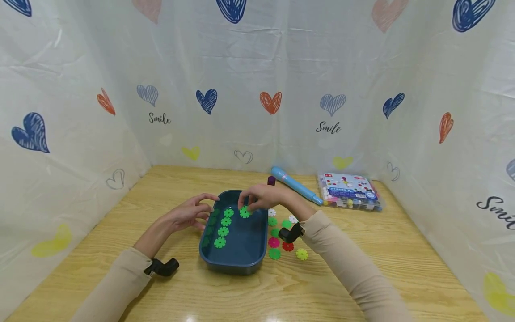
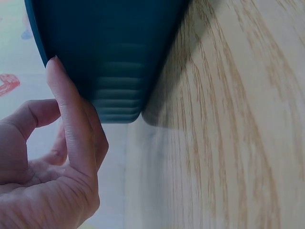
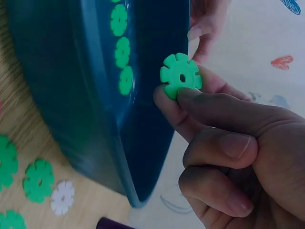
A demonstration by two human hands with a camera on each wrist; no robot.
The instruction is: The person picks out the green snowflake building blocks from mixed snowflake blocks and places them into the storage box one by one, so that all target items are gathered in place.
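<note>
A dark blue rectangular tray (image 1: 243,250) sits on the table. Between thumb and fingertips, my right hand (image 1: 263,196) pinches a green snowflake disc (image 3: 170,74), notched and with a hole in its centre, over the tray's far part. Several green discs (image 1: 223,231) lie in a row inside the tray along its left side. At the tray's left wall is my left hand (image 1: 187,214), its fingertips touching the outside near the rim; in the left wrist view its fingers (image 2: 71,119) are loosely bent against the wall.
Right of the tray lie loose discs: green, white, a pink one (image 1: 273,242), a red one (image 1: 287,246) and a yellow one (image 1: 302,254). Behind them are a light blue tube (image 1: 297,185), a dark purple object (image 1: 271,180) and a clear case (image 1: 350,192). A heart-printed curtain surrounds the table.
</note>
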